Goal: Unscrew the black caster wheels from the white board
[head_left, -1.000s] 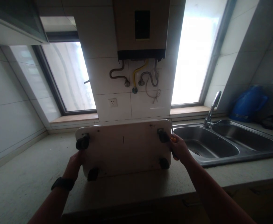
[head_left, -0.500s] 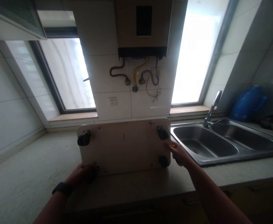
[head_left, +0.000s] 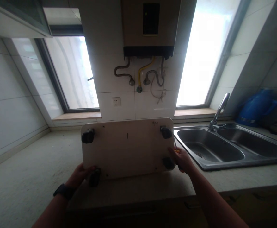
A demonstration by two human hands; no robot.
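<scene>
We see board (head_left: 129, 152), long axis across, between left hand (head_left: 79, 176) and right hand (head_left: 183, 160). Left fingers grip its lower-left edge; right fingers, its right edge plus orange tool (head_left: 177, 151).

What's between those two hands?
In the head view, the board, its dark feet facing the camera, spans from the left hand to the right hand.

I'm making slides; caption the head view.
Left hand and right hand hold a pale board with black fittings, the right also gripping a partly orange tool.
</scene>
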